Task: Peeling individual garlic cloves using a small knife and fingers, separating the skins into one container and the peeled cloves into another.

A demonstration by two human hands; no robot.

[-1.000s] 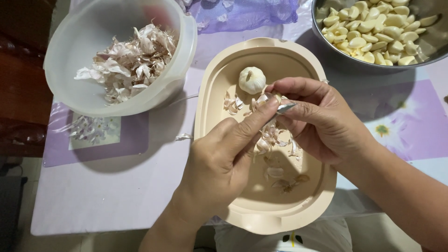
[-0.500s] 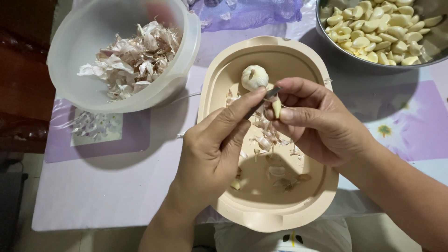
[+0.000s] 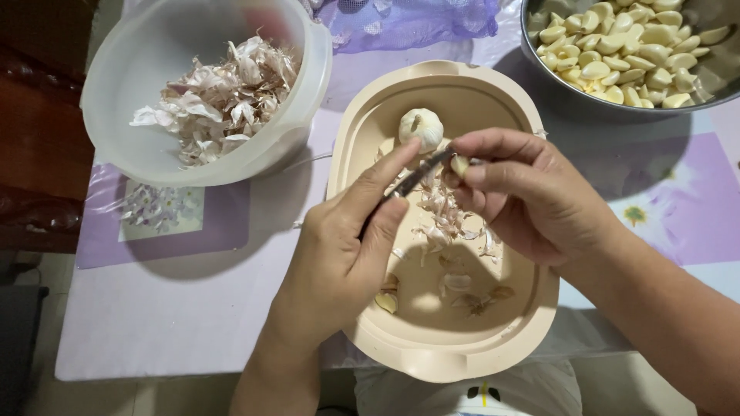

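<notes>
The person's left hand (image 3: 339,254) is closed around a small dark-handled knife (image 3: 405,185), forefinger stretched along its back, the blade pointing up and to the right. The right hand (image 3: 532,196) is closed too, pinching a single garlic clove (image 3: 460,165) between thumb and fingertips; the knife tip meets that clove. Both hands are held above a beige oval tray (image 3: 532,308) that sits at the near edge of the counter (image 3: 154,323), about midway along it.

Inside the tray, a whole garlic bulb (image 3: 421,127) lies toward the far end, just beyond the knife tip. Loose papery skins (image 3: 447,216) are scattered beneath the hands, and a few darker scraps rest near the tray's near end.

At the far left corner of the counter, a translucent white plastic bowl (image 3: 139,146) holds a heap of dry garlic skins (image 3: 223,96); it stands well apart from the tray's contents but close beside the tray's left rim. At the far right corner, a metal bowl (image 3: 555,88) is filled with peeled cloves (image 3: 617,54). A purple mesh bag (image 3: 408,23) lies at the far edge between the two bowls. The counter is covered with a pale cloth bearing purple flower panels.
</notes>
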